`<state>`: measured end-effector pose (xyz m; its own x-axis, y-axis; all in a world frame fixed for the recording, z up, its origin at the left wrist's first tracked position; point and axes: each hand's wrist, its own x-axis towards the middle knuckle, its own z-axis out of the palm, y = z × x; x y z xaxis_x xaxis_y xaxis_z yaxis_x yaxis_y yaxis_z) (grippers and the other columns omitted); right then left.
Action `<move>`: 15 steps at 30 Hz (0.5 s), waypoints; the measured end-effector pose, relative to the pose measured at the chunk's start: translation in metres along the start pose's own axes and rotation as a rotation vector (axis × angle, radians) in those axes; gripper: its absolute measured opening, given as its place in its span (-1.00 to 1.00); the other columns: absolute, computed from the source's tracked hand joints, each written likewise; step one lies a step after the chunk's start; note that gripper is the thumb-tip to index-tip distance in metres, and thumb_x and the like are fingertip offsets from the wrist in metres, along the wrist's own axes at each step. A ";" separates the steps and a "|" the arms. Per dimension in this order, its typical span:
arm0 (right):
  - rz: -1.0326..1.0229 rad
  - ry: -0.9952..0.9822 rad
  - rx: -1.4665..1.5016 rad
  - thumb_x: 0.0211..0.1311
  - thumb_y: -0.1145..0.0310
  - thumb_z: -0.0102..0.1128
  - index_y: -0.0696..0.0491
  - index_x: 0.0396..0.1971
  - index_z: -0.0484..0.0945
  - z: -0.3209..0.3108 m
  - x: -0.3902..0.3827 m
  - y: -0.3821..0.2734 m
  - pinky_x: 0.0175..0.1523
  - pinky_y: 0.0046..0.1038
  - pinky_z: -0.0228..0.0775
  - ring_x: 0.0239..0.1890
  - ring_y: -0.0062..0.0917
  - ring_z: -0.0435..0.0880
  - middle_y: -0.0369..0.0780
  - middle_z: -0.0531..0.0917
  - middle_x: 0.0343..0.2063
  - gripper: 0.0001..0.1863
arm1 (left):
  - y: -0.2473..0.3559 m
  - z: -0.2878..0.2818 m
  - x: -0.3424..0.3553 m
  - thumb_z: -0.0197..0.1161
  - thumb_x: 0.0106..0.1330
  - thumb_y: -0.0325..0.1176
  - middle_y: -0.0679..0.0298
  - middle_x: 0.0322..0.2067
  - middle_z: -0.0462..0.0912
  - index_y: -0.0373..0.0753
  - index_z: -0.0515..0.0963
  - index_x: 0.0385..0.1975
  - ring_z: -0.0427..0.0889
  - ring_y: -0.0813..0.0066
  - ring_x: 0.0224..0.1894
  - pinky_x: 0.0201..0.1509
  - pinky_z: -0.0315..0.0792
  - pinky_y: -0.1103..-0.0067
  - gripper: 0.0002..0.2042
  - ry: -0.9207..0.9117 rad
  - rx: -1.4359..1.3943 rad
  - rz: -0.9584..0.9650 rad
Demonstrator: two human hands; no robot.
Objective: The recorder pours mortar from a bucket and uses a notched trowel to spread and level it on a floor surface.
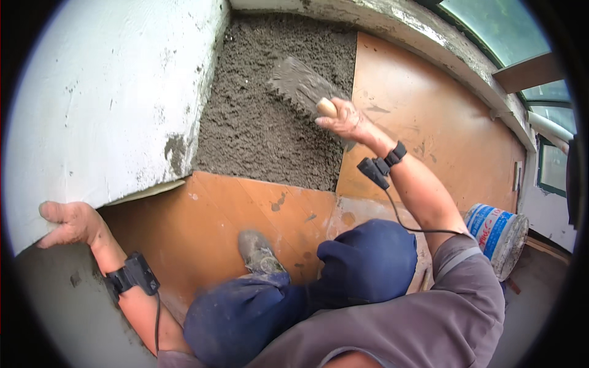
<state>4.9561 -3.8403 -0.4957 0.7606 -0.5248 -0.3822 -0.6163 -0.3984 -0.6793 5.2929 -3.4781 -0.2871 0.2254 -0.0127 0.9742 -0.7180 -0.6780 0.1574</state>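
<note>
My right hand (346, 120) is closed round the pale handle of a notched trowel (300, 84). Its grey blade, toothed along one edge, is smeared with mortar and lies at or just over a bed of rough grey mortar (245, 126); whether it touches I cannot tell. Orange-brown floor tiles (423, 110) border the mortar on the right and on the near side. At the far left my left hand (69, 224) rests on the corner of a white wall block (116, 92), thumb and fingers apart, holding nothing loose.
A white and blue bucket (496, 240) lies tilted at the right. Beyond the mortar and tiles runs a low, dirty white ledge (423, 38) under windows (500, 27). My shoe (261, 251) stands on the near tiles, which carry dark mortar spots.
</note>
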 end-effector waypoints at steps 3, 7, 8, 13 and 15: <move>0.397 -0.283 0.846 0.20 0.09 0.17 -0.03 -0.37 0.30 0.024 -0.015 -0.009 -0.76 -0.63 0.11 -0.76 -0.74 0.29 -0.34 0.32 -0.61 -0.69 | -0.002 -0.001 -0.008 0.10 0.34 -0.10 -0.31 0.08 0.19 -0.67 -0.15 0.16 0.36 0.07 0.08 0.17 0.35 0.35 -0.23 -0.053 0.029 0.014; 0.380 -0.596 0.603 0.18 0.17 0.14 0.02 -0.41 0.36 0.059 -0.058 -0.011 -0.82 -0.63 0.01 -0.84 -0.70 0.37 -0.34 0.44 -0.72 -0.75 | -0.015 -0.003 -0.005 0.12 0.30 -0.02 -0.39 0.03 0.23 -0.69 -0.14 0.14 0.42 -0.01 0.05 0.09 0.43 0.33 -0.17 -0.001 -0.074 0.037; 0.302 -0.613 0.607 0.18 0.12 0.14 0.03 -0.40 0.37 0.063 -0.060 0.004 -0.79 -0.57 0.09 -0.81 -0.64 0.42 -0.30 0.47 -0.71 -0.71 | -0.007 0.000 -0.005 0.11 0.31 -0.01 -0.38 0.03 0.24 -0.70 -0.14 0.14 0.42 0.00 0.05 0.09 0.42 0.33 -0.17 0.002 -0.127 0.031; -0.364 -0.164 0.118 0.17 0.00 0.12 0.05 -0.36 0.39 0.071 -0.077 0.035 -0.60 -0.34 0.36 -0.66 -0.37 0.58 -0.18 0.58 -0.63 -0.62 | 0.000 0.004 -0.009 0.11 0.32 -0.06 -0.34 0.03 0.26 -0.69 -0.11 0.12 0.43 0.03 0.04 0.08 0.43 0.32 -0.22 -0.032 -0.065 0.008; -0.468 -0.211 -0.445 0.14 0.01 0.11 0.05 -0.35 0.38 0.053 -0.066 0.022 -0.43 -0.21 0.44 -0.52 -0.22 0.63 -0.13 0.61 -0.57 -0.62 | 0.000 -0.008 0.003 0.12 0.32 -0.08 -0.33 0.02 0.28 -0.69 -0.10 0.11 0.42 0.05 0.05 0.09 0.42 0.33 -0.23 -0.049 -0.020 0.092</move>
<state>4.9036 -3.7741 -0.5186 0.9635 -0.0816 -0.2551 -0.2033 -0.8430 -0.4980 5.2881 -3.4722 -0.2827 0.1893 -0.1109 0.9756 -0.7501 -0.6576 0.0708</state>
